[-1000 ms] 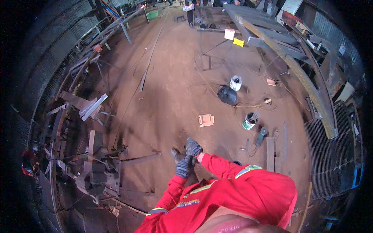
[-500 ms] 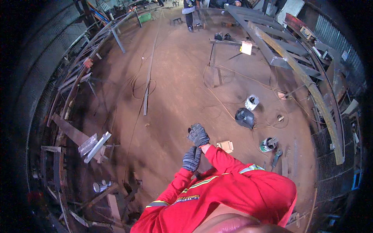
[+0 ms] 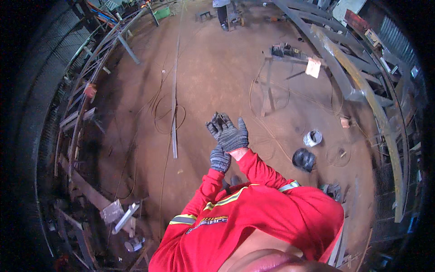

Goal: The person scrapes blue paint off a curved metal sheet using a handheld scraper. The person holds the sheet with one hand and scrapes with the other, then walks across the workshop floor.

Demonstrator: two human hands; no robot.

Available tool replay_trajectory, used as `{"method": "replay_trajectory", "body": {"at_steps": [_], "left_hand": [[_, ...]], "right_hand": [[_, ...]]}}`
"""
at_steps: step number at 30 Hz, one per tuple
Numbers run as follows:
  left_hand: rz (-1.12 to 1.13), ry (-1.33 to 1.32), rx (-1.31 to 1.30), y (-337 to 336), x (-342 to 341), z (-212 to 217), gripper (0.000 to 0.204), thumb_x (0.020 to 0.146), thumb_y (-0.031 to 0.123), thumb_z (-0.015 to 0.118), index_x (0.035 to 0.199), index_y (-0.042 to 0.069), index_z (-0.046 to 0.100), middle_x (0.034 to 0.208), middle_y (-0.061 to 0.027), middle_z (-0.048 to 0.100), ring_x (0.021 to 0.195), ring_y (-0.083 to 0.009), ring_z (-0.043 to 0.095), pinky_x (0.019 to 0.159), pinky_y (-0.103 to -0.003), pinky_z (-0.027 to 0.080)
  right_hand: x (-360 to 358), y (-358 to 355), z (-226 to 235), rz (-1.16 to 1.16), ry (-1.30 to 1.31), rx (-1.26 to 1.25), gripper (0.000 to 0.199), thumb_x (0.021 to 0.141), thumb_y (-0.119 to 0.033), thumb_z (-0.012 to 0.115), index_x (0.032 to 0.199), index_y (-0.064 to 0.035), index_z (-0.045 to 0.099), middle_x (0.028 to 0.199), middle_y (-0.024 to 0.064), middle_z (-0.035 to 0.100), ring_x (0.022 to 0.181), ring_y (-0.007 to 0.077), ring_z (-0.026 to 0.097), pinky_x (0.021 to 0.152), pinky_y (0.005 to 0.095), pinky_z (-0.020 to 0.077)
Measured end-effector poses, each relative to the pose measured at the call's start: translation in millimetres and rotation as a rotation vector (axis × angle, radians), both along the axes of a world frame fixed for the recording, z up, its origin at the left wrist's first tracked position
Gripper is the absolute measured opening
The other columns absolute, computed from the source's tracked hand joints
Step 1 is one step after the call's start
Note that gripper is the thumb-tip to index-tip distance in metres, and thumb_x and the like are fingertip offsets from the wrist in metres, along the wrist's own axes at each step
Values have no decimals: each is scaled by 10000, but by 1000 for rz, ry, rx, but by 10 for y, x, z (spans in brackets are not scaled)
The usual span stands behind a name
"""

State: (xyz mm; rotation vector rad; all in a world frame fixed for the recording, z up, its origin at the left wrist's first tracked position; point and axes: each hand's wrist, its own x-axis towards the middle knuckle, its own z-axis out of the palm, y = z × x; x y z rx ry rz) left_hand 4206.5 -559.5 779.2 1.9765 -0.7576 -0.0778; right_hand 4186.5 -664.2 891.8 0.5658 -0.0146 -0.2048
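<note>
Both my hands wear grey knitted work gloves and are raised together in front of my red sleeves. My right hand [image 3: 232, 134] is held up with its fingers apart and dark stains on the fingertips. A strip of bare wrist [image 3: 240, 153] shows between its glove and the sleeve. Just below, my left hand [image 3: 220, 160] is closed at the cuff of the right glove and seems to pinch its edge; the fingertips are partly hidden. No tool shows in either hand.
A long metal bar [image 3: 175, 104] lies on the brown floor ahead, beside looped cables [image 3: 163, 115]. To the right stand a paint can [image 3: 312, 138] and a black welding mask [image 3: 303, 160]. Steel frames [image 3: 362, 86] line the right side. Another person [image 3: 222, 13] stands far ahead.
My right hand has opened from a curled shape, its fingers now spread and pointing away. The left hand has stayed at its wrist. The view has shifted, moving floor objects lower in the picture.
</note>
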Motion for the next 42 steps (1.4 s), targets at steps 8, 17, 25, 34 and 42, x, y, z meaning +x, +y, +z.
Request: {"method": "replay_trajectory", "body": {"at_steps": [8,17,25,34,42], "left_hand": [[-500,-271,576,-1174,1604,839,377,858,390,508,785,55,666,676,-183,640,636,-385,623,595,-511,486],[-545,-119,659,-2288,4459,981,409,881,417,487,854,37,636,676,-201,634,646,-391,627,603,-522,481],[-455,-190,580,-3555,6449,980,384,832,440,541,941,86,644,723,-178,653,655,-372,631,575,-495,460],[-642,-269,186,-4954,8848,1250,197,849,224,540,881,69,657,735,-161,637,685,-382,612,611,-454,487],[-295,-553,-558,-5828,10872,3849,290,897,198,533,947,-56,663,844,-156,670,695,-247,632,647,-338,525]], "right_hand": [[2090,-1546,4,-224,-397,-754,869,862,-742,226,1464,-125,339,1529,121,297,1420,351,212,1135,573,99],[4731,-2628,-833,-354,829,-1771,544,959,-436,470,1348,-57,492,1406,126,472,1278,240,456,1066,407,346],[6697,-3959,-1340,-23,1245,-2102,495,882,-313,626,1265,-12,541,1266,210,567,1173,333,547,1001,386,428],[8590,-5757,-231,-9,926,-1443,143,882,-141,604,825,-24,665,674,76,646,521,139,579,482,266,467],[8770,-7658,2112,-1293,814,-2261,219,914,-145,497,984,11,633,955,137,662,836,233,642,766,332,510]]}}
